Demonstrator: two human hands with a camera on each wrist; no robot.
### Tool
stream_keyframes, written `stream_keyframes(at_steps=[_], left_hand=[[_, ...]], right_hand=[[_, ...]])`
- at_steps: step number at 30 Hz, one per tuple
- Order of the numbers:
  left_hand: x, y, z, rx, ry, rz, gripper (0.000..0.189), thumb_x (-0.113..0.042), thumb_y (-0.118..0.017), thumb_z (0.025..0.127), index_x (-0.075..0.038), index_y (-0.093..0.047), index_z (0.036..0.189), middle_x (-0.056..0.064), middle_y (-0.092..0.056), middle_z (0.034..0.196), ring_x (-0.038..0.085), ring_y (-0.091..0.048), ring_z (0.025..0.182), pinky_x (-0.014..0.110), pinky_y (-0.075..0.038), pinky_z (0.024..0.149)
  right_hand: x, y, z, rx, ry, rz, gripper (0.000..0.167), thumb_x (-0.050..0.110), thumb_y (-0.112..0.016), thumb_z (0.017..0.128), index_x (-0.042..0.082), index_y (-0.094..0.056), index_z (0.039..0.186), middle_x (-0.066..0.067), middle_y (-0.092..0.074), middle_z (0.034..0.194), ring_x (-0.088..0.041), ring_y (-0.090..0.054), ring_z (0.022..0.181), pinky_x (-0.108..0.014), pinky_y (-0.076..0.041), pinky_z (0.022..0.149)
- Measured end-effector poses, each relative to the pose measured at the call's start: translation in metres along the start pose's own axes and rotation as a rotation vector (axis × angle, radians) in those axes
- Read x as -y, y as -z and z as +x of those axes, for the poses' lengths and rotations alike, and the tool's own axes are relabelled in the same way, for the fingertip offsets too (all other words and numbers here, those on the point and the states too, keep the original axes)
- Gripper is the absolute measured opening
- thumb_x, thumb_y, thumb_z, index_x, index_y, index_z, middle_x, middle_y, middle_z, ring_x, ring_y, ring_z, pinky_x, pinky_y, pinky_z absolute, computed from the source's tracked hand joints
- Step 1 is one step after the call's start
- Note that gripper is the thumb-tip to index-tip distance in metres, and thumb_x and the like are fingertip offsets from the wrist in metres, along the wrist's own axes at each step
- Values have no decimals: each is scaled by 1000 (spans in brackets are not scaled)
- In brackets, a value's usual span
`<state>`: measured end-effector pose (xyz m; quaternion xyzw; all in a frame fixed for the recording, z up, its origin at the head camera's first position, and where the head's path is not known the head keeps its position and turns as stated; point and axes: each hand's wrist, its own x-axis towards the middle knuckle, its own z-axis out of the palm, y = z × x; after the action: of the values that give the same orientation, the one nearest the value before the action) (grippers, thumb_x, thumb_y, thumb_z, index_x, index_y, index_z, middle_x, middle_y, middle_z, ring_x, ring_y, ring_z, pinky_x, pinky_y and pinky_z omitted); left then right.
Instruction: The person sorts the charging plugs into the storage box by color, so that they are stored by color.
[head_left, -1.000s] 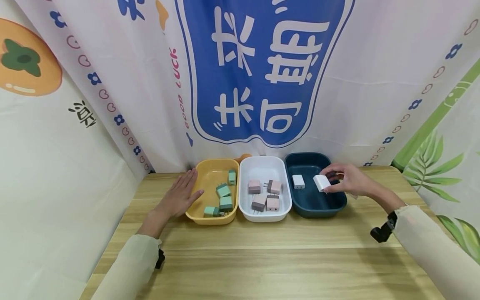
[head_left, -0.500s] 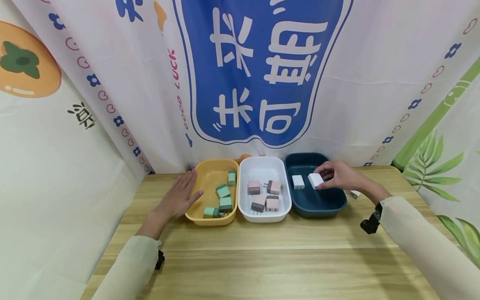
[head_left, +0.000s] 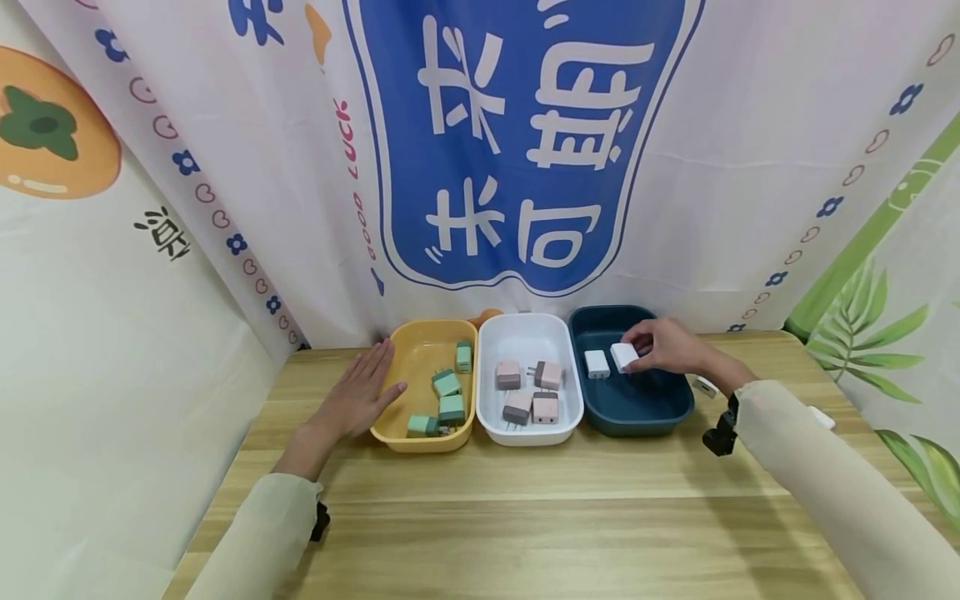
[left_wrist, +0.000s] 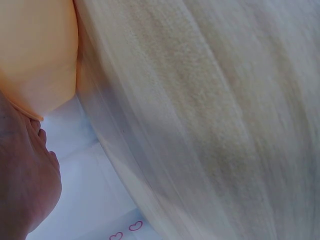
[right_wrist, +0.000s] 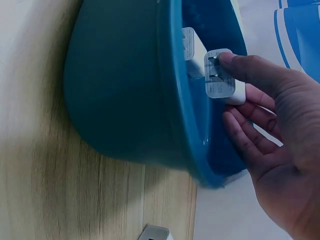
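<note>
My right hand [head_left: 667,346] pinches a white charger plug [head_left: 623,357] between thumb and fingers, inside the dark blue bin [head_left: 637,421]. In the right wrist view the pronged face of that charger plug [right_wrist: 220,82] shows under the thumb. Beside it in the same bin lies another white charger [head_left: 597,364]. My left hand [head_left: 356,396] rests flat against the left side of the yellow bin [head_left: 408,333], fingers straight. Several green chargers [head_left: 447,382] lie in the yellow bin. The left wrist view shows part of that hand [left_wrist: 30,170] by the bin's wall.
Between the two coloured bins stands a white bin [head_left: 525,327] with several pink and grey chargers [head_left: 547,407]. Right of the blue bin, a white charger [head_left: 705,387] lies on the wooden table [head_left: 495,533], and another white piece [head_left: 822,417] sits past the right sleeve. A printed curtain [head_left: 697,208] hangs behind.
My right hand has moved left within the blue bin, bringing its white charger close to the other one. White pieces behind the right arm have come into view. The left hand stays put.
</note>
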<state>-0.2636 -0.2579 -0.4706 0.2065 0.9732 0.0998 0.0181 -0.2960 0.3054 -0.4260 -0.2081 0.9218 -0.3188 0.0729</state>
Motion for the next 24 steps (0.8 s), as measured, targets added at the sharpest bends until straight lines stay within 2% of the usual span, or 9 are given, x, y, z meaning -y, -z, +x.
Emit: stream_keyframes(at_steps=[7, 24], left_hand=[[0, 1, -1, -6, -4, -11, 82, -55, -29, 114, 0, -1, 169, 16, 2, 178, 39, -2, 164, 57, -2, 132], [-4, 3, -3, 0, 3, -9, 82, -55, -28, 114, -1, -1, 169, 17, 2, 178, 38, -1, 164, 57, -2, 132]], right_hand=[[-2, -2, 8, 5, -8, -45, 41, 16, -92, 83, -6, -75, 114, -16, -77, 107, -24, -72, 92, -47, -64, 89], [0, -11, 16, 40, -45, -49, 37, 14, -89, 86, -7, -75, 114, -19, -76, 109, -25, -71, 93, -49, -63, 92]])
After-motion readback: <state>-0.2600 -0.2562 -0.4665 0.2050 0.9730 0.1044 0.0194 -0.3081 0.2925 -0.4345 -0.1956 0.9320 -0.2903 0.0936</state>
